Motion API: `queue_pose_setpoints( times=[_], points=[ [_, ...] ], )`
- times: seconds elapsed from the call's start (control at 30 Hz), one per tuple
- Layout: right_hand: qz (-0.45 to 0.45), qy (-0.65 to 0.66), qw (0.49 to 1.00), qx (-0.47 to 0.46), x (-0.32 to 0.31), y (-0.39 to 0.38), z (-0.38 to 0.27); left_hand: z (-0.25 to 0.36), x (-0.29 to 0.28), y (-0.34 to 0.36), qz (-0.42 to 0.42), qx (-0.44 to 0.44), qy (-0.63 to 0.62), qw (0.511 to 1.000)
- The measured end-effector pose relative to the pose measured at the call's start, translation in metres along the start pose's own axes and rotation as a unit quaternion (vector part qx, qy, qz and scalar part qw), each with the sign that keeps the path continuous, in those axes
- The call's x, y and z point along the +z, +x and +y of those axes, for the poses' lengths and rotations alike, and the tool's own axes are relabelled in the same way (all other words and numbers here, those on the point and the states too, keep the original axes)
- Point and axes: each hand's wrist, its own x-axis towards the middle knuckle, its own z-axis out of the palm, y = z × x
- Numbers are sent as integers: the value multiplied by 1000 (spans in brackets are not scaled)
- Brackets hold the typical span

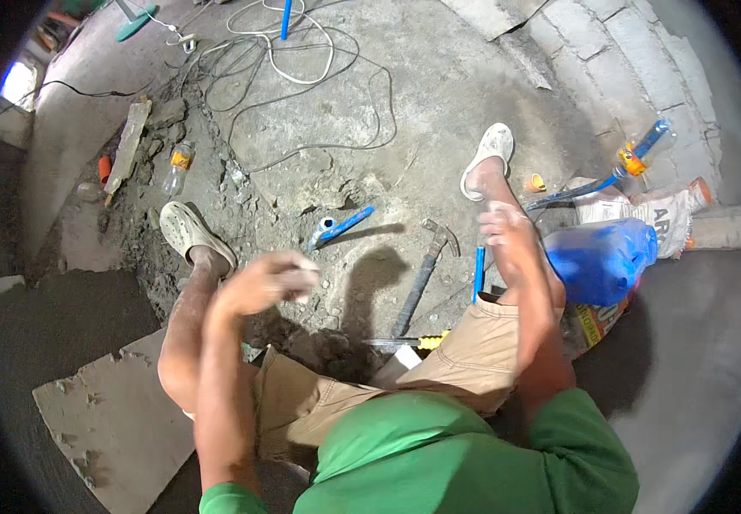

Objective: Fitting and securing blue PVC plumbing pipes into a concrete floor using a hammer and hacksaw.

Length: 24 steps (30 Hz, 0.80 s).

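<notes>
My left hand (269, 284) hangs in the air over the broken ground between my legs. Motion smears its curled fingers, which look pale at the tips, and I cannot make out whether anything is in them. Above my right shin, my right hand (510, 233) is blurred too, its fingers whitish and bent. Between the hands, a claw hammer (422, 281) with a dark grip lies on the floor. A blue pipe piece with a pale fitting (342, 228) is near the left hand. A short blue pipe (478, 274) stands below the right hand, and a yellow-handled tool (433, 341) lies by my thigh.
Cables (302, 154) loop across the concrete ahead. A plastic bottle (179, 167) and rubble lie at left, near a flat board (122, 420). At right are a blue plastic bag (602, 257), printed sacks (645, 210), a blue pipe with a bottle on its end (632, 161), and a block wall (636, 60).
</notes>
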Motion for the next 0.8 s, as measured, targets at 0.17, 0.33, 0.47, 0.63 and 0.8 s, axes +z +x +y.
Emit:
queue_pose_setpoints(
  times=[0.17, 0.33, 0.47, 0.63, 0.8],
  points=[
    [91, 60, 994, 5, -45, -33, -42, -143, 52, 146, -23, -119, -68, 990],
    [61, 7, 997, 52, -60, -35, -31, -244, 61, 278, 214, -113, -534, 810],
    [43, -196, 980, 17, -46, -25, -45, -325, 53, 351, 191, -50, -689, 697],
    [37, -192, 979, 53, -10, -10, -71, -377, 27, 381, 228, 14, -758, 612],
    [80, -145, 982, 95, -3, 0, -61, -329, 41, 387, 398, -88, -736, 541]
  ],
)
